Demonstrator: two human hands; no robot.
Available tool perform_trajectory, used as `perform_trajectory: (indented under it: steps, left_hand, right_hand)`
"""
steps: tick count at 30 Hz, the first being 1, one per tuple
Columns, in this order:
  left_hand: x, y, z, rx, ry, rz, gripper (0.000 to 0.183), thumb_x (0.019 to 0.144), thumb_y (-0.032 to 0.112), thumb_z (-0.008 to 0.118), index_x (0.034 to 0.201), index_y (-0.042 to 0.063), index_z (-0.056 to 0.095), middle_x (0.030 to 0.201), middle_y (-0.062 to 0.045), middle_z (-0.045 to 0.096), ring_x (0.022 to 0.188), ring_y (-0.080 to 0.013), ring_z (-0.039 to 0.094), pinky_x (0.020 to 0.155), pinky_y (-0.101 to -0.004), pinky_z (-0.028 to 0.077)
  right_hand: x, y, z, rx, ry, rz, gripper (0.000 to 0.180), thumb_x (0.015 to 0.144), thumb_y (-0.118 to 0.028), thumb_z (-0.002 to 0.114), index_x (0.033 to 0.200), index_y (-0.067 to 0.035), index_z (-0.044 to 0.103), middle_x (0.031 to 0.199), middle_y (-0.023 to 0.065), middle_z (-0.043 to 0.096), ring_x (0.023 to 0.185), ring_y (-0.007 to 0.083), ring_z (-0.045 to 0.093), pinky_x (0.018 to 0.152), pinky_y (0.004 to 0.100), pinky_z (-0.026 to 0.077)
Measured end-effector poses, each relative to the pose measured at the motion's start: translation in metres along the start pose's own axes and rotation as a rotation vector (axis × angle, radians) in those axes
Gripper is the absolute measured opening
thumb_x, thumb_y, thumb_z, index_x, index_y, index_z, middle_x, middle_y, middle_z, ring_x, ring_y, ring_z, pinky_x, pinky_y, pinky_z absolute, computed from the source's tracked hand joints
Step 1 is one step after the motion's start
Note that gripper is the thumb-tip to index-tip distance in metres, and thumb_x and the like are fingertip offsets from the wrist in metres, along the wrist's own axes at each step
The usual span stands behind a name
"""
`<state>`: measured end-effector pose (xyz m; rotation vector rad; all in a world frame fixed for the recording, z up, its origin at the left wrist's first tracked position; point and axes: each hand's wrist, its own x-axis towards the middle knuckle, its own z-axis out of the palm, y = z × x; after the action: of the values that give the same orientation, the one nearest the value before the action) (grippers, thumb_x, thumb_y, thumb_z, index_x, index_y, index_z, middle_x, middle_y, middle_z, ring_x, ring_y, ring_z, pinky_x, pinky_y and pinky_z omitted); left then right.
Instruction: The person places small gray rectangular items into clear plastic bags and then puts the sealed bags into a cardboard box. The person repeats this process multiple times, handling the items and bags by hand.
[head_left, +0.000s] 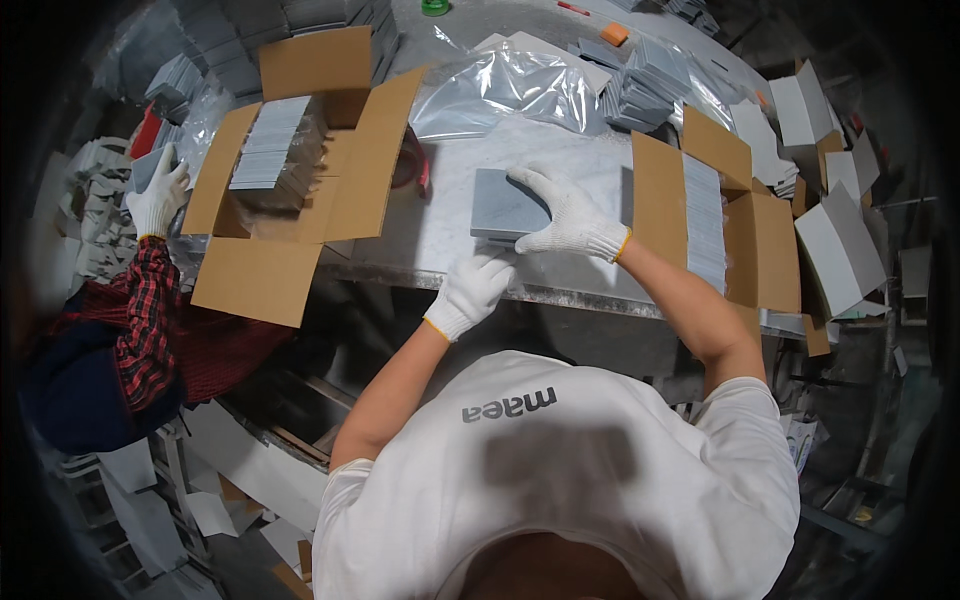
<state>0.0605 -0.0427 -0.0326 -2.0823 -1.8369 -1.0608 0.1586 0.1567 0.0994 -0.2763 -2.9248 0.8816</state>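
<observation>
A short stack of grey square tiles (504, 201) sits near the front edge of the marble-topped table. My right hand (571, 217), in a white knit glove, curves around the stack's right side, thumb near the front edge and fingers at the back. Just below the stack, my left hand (475, 291), gloved too, has its fingers bent at the front edge; whether it pinches anything is hidden. To the left stands an open cardboard box (356, 187) with plastic-wrapped rows of tiles (271, 146). Another open cardboard box (660, 202) at the right holds a long row of tiles (703, 225).
Clear plastic sheeting (510, 90) lies at the back beside piled tiles (649, 82). A red tape roll (421, 165) is by the left box. At far left, a co-worker's gloved hand (159, 195) holds a tile. White cartons (840, 247) stand far right.
</observation>
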Motion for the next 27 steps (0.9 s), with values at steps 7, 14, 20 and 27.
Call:
perform_trajectory:
  steps: [7,14,20,27]
  left_hand:
    - [0.014,0.011,-0.006,-0.007,0.062,0.034,0.022,0.068,0.000,0.066,0.089,0.007,0.064,0.091,-0.008,0.068,0.076,-0.0301,0.064,0.066,-0.0403,0.054]
    - [0.010,0.028,-0.015,-0.036,-0.027,0.010,0.027,0.067,-0.003,0.068,0.093,0.006,0.065,0.098,-0.009,0.069,0.094,-0.0339,0.064,0.082,-0.0441,0.052]
    - [0.024,0.066,-0.044,-0.114,0.040,-0.009,0.028,0.073,-0.003,0.072,0.100,0.005,0.070,0.108,-0.013,0.071,0.103,-0.0353,0.066,0.089,-0.0430,0.052]
    - [0.038,0.065,-0.051,-0.235,0.303,-0.180,0.022,0.081,-0.004,0.071,0.102,0.001,0.070,0.102,-0.016,0.071,0.094,-0.0367,0.067,0.086,-0.0425,0.053]
  right_hand:
    - [-0.021,0.021,0.007,-0.142,0.078,-0.078,0.099,0.062,-0.034,0.086,0.149,-0.008,0.045,0.145,0.0246,0.047,0.131,0.0426,0.049,0.111,0.0465,0.043]
    - [-0.033,0.022,0.009,-0.279,0.103,-0.070,0.096,0.065,-0.034,0.084,0.150,-0.011,0.046,0.149,0.0254,0.042,0.136,0.0444,0.043,0.111,0.0506,0.041]
    - [-0.063,0.016,-0.020,-0.325,-0.131,-0.247,0.095,0.064,-0.039,0.084,0.147,-0.012,0.049,0.146,0.0195,0.048,0.131,0.0451,0.045,0.111,0.0527,0.040]
    - [-0.083,-0.017,0.008,-0.049,0.038,-0.207,0.067,0.070,-0.024,0.083,0.130,-0.008,0.061,0.100,0.0157,0.068,0.100,0.0364,0.063,0.089,0.0476,0.052]
